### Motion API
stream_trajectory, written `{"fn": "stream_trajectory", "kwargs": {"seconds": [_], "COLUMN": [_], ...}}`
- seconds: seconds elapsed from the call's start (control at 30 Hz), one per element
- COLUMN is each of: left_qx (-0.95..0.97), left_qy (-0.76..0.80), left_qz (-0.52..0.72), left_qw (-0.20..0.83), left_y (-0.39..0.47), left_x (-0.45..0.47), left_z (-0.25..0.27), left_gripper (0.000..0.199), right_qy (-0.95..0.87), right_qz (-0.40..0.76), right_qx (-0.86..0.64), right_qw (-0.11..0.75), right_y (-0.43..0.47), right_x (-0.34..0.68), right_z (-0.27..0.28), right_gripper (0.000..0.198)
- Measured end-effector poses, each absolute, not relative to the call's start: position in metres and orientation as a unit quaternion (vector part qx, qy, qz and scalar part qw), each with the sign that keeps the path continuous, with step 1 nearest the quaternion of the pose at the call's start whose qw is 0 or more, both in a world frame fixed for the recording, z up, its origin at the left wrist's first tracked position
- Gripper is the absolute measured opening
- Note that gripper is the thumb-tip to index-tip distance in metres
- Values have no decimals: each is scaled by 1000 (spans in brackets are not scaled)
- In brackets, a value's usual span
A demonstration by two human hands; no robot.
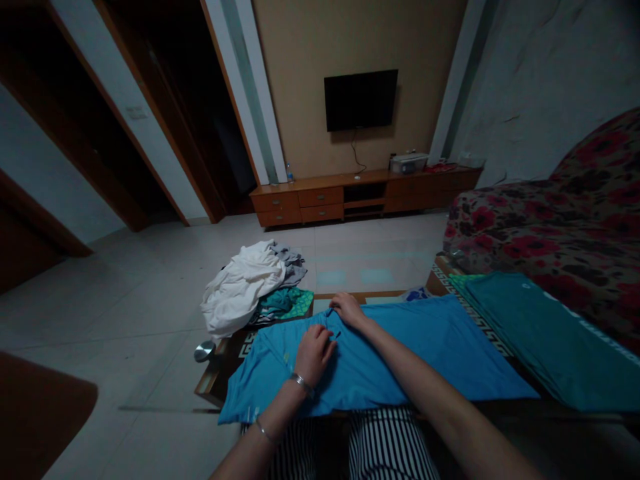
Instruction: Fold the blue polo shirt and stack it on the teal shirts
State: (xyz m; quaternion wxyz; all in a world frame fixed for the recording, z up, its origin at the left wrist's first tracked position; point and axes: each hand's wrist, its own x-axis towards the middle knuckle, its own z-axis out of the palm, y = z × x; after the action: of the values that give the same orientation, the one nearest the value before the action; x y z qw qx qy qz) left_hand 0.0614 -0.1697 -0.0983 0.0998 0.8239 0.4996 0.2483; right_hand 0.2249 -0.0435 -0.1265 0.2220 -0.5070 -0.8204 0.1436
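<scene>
A blue T-shirt [420,347] lies spread sideways over the low table in front of me, its near edge by my knees. With curled fingers, my left hand [315,350] grips the cloth left of the middle, beside a small dark strip. A little farther away, my right hand [347,308] pinches the fabric near the far edge. Wrinkles gather between and left of the hands, while the right part lies flatter. The fingertips are partly hidden in the folds.
Left of the shirt is a heap of white clothes [245,277] with green and grey pieces. Folded teal garments [550,333] lie at the right. A round metal object [204,351] is at the table's left corner. Beyond stand a flowered sofa [530,220] and a TV cabinet [320,198].
</scene>
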Motion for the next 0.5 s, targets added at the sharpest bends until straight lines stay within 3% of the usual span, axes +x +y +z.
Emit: {"fn": "stream_trajectory", "kwargs": {"seconds": [0.17,0.3,0.5], "left_qx": [738,732,706], "left_qy": [615,623,603], "left_qz": [269,247,353], "left_qw": [77,122,114], "left_y": [-157,-150,-159], "left_x": [64,66,55], "left_z": [-111,-119,-117], "left_gripper": [37,27,23], "right_qy": [-816,-797,-785], "right_qz": [150,146,152], "right_qx": [-509,-531,-530], "right_qw": [229,248,282], "right_y": [-43,-44,-70], "right_x": [222,222,225], "right_z": [-127,-126,-115], "right_gripper": [17,16,14]}}
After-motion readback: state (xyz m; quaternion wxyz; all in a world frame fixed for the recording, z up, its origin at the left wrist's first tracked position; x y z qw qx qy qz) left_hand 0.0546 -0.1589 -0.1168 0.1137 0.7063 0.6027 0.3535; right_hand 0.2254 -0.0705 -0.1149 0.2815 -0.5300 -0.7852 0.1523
